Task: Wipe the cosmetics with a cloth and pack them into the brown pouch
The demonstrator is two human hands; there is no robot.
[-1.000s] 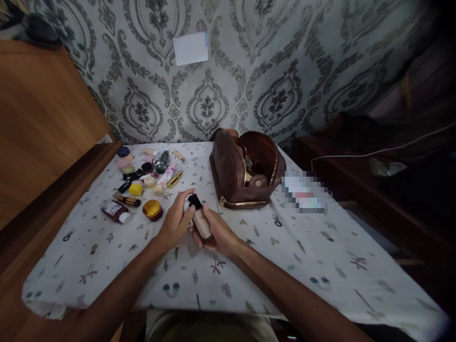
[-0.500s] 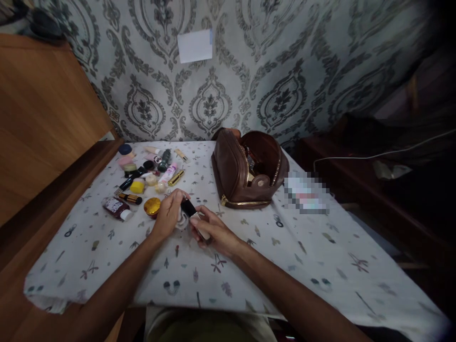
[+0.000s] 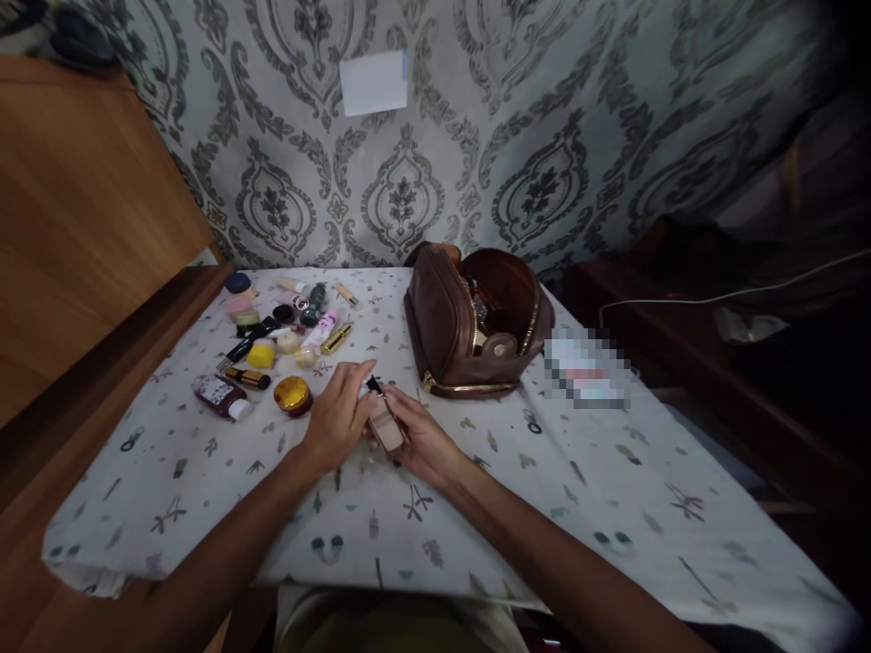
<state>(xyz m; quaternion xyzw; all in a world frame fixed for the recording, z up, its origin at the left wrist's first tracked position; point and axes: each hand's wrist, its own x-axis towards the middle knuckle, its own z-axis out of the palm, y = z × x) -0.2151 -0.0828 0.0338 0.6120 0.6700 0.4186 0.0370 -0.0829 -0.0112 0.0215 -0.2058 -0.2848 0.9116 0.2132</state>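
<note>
On a white cloth printed with small motifs [image 3: 204, 508] lie, from the left, one dark red bottle with a white cap [image 3: 219, 397], one round pot with a dark blue lid [image 3: 238, 284], one black-and-gold tube [image 3: 248, 377], one small yellow container [image 3: 261, 354], one round jar with a shiny amber lid [image 3: 292, 395], one dark green bottle [image 3: 314, 305] and one slim gold tube [image 3: 336, 338], among other small cosmetics too crowded to count surely. Next, the left hand [image 3: 337, 415] has its fingers partly curled at the black cap [image 3: 374, 385]; whether they grip it, I cannot tell. One clear bottle of beige liquid [image 3: 386, 426] tilts between the two hands, above the cloth, the fingers of the right hand [image 3: 427, 444] closed round it. Beyond stands one open brown leather bag [image 3: 435, 326] with gold zips, then one pixelated flat item [image 3: 586, 370] just beside it.
</note>
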